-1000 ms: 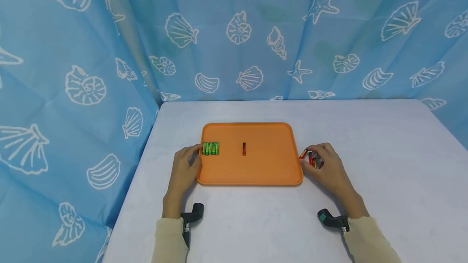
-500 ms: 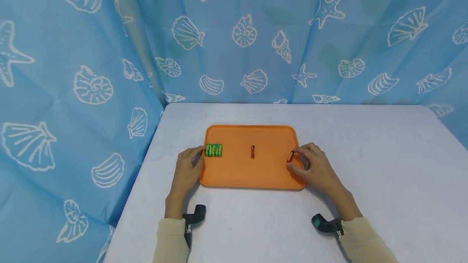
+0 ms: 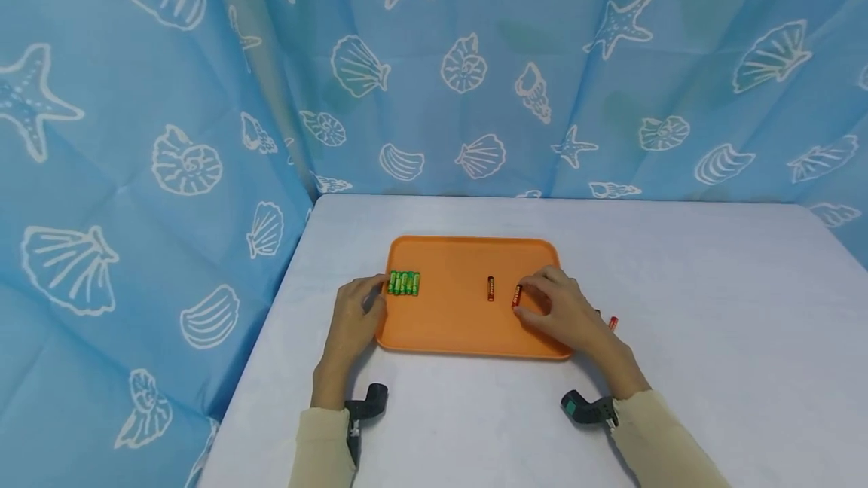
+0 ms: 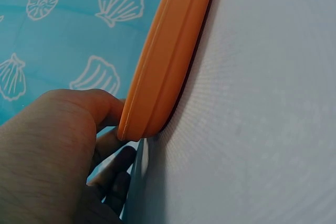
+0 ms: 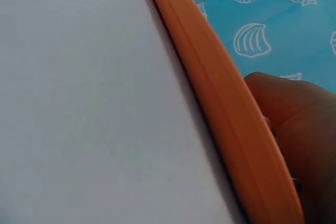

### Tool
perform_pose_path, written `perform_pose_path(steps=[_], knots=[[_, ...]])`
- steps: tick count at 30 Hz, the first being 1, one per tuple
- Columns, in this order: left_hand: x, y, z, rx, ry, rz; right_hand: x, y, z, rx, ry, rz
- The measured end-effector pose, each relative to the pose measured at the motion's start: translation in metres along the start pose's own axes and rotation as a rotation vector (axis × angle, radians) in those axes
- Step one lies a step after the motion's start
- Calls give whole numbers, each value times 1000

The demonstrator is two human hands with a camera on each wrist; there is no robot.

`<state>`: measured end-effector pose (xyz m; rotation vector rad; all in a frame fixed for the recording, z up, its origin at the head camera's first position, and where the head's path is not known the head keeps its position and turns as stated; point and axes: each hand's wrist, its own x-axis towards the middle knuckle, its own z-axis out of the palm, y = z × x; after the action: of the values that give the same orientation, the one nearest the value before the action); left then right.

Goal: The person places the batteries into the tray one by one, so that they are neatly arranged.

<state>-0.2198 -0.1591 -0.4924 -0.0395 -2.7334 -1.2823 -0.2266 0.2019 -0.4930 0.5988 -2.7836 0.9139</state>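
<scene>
An orange tray (image 3: 454,322) lies on the white table. My left hand (image 3: 354,318) holds its left edge, with the thumb against the rim in the left wrist view. Several green batteries (image 3: 404,283) stand side by side in a row at the tray's left end. One red-and-black battery (image 3: 491,288) lies by itself right of the tray's middle. Just right of it, my right hand (image 3: 559,307) pinches another red-and-black battery (image 3: 517,296) between thumb and finger over the tray. The right wrist view shows the tray's side wall (image 5: 226,103) but not the pinched battery.
Partly hidden behind my right wrist, a red battery (image 3: 613,323) and the end of a dark one lie on the table beside the tray. A blue curtain (image 3: 434,119) with white shell prints hangs along the table's back and left sides.
My right hand has carried the red battery from beside the tray leftward over it. The lone red battery has shifted right on the tray. My left hand stays at the edge; the head view has shifted.
</scene>
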Motion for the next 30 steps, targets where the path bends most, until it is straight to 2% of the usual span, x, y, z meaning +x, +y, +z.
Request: perform_pose_path(steps=[15, 22, 30], knots=[[2, -2, -2, 6, -4, 8, 24, -1, 3, 13, -72, -53], [4, 0, -5, 8, -1, 34, 31, -4, 5, -14, -58, -81], [0, -3, -1, -5, 11, 32, 32, -8, 12, 5, -70, -67]])
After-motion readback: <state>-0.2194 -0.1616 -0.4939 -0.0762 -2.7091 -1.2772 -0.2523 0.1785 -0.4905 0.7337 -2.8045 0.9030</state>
